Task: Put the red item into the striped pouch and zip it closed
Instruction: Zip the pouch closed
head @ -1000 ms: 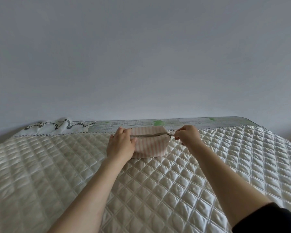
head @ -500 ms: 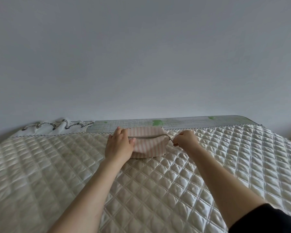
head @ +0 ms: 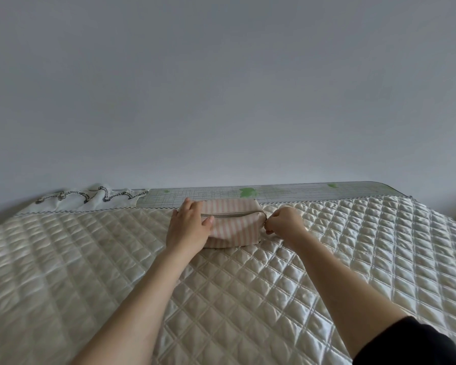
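2 hands on the striped pouch (head: 234,229) at the quilted cover's (head: 248,299) far edge.
The left hand (head: 188,227) clasps the pouch's left end, thumb beside the zip (head: 232,213); the right hand (head: 284,223) pinches the zip pull (head: 265,220) at its right end.

One striped pouch (head: 234,230), two hands (head: 188,227) (head: 286,224), one quilt (head: 248,291), one mat (head: 300,193), one cloth (head: 98,200)
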`<state>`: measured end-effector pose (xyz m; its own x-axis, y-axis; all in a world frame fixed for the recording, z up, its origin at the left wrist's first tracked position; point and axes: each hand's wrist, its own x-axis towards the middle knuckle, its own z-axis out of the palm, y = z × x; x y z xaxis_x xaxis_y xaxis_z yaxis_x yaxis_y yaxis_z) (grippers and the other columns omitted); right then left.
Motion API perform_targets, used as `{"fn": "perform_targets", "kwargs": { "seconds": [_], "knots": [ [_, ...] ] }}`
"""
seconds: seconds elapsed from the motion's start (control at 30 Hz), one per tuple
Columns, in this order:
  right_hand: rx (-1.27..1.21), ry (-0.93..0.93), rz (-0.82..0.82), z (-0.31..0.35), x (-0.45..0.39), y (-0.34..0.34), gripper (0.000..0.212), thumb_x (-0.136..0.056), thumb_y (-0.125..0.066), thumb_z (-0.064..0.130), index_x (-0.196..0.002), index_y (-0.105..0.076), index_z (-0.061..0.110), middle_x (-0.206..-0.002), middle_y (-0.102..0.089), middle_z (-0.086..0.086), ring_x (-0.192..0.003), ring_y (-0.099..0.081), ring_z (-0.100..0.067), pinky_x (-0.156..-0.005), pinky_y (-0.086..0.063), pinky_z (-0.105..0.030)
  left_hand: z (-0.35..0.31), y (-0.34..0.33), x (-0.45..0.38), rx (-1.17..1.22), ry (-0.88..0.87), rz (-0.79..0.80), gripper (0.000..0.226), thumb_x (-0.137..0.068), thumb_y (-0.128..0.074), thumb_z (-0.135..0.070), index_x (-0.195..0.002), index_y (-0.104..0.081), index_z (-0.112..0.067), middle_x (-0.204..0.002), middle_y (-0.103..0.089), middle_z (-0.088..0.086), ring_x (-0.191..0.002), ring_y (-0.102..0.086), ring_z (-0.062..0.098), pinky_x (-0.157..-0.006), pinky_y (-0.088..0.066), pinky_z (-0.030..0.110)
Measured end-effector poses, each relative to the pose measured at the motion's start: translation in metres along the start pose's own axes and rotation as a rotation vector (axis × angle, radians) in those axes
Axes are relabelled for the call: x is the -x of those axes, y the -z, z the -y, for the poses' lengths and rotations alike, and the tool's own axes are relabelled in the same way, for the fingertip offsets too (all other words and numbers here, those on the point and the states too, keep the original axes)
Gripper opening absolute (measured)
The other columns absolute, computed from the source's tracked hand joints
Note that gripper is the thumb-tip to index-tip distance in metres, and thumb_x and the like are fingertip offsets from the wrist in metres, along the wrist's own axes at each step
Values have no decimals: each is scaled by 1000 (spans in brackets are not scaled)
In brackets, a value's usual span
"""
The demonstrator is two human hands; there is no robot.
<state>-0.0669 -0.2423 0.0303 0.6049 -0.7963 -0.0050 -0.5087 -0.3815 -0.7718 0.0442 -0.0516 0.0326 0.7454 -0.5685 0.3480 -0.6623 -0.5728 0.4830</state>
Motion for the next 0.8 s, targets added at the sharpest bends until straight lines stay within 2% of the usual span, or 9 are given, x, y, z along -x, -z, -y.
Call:
{"fn": "perform_targets", "kwargs": {
  "seconds": [0.1,0.2,0.27,0.33,0.43,0.57,0.67,0.8],
  "knots": [
    [-11,43,-6,-3,0,-1,17,-72,-57,-3,-77,-73,1,-70,-68,-12,-68,-62,-26,-65,-55,-38,8,2,1,140,-36,-40,43,-91,-55,-25,-131,-45,-13,-141,-42,5,-130,-38,24,-103,-30,34],
    [-71,87,-7,-5,-1,-1,30,-75,-47,-7,-83,-73,5,-67,-64,-1,-65,-57,-20,-67,-53,-38,18,4,-1,269,20,-92,46,-89,-57,-21,-133,-44,-13,-143,-41,7,-133,-36,22,-105,-28,32],
    [-118,102,0,-2,-1,0,39,-73,-42,-10,-86,-73,9,-71,-63,1,-73,-57,-20,-69,-49,-35,24,5,-1,365,112,-121,50,-90,-57,-21,-136,-41,-11,-142,-41,10,-131,-39,23,-109,-30,34],
    [-152,105,9,2,2,1,42,-72,-41,-10,-82,-73,15,-70,-64,2,-79,-60,-23,-72,-49,-36,29,5,1,448,201,-138,49,-91,-55,-25,-135,-40,-10,-136,-47,10,-125,-45,25,-101,-35,33],
    [-204,109,3,8,8,0,46,-70,-40,-12,-69,-70,23,-67,-68,-3,-77,-63,-28,-76,-55,-43,33,3,2,557,297,-141,46,-92,-52,-32,-131,-44,-10,-124,-55,7,-112,-51,23,-87,-36,30],
    [-234,124,-1,14,14,-4,46,-66,-36,-14,-76,-74,9,-78,-70,-20,-77,-63,-35,-74,-54,-48,38,2,-4,819,381,-108,49,-91,-53,-40,-131,-45,-12,-132,-51,6,-110,-47,15,-91,-35,29],
    [-233,114,6,20,19,-9,44,-66,-33,-12,-78,-72,3,-69,-64,-18,-64,-53,-26,-60,-44,-39,41,3,-10,933,410,-106,49,-91,-55,-32,-134,-43,-11,-141,-44,7,-121,-44,16,-100,-35,33],
    [-203,98,1,28,22,-14,43,-66,-31,-11,-82,-70,-3,-67,-58,-13,-61,-47,-22,-57,-36,-32,45,8,-15,1013,443,-63,51,-89,-56,-26,-136,-40,-15,-143,-43,7,-128,-43,24,-110,-32,48]
  ]
}}
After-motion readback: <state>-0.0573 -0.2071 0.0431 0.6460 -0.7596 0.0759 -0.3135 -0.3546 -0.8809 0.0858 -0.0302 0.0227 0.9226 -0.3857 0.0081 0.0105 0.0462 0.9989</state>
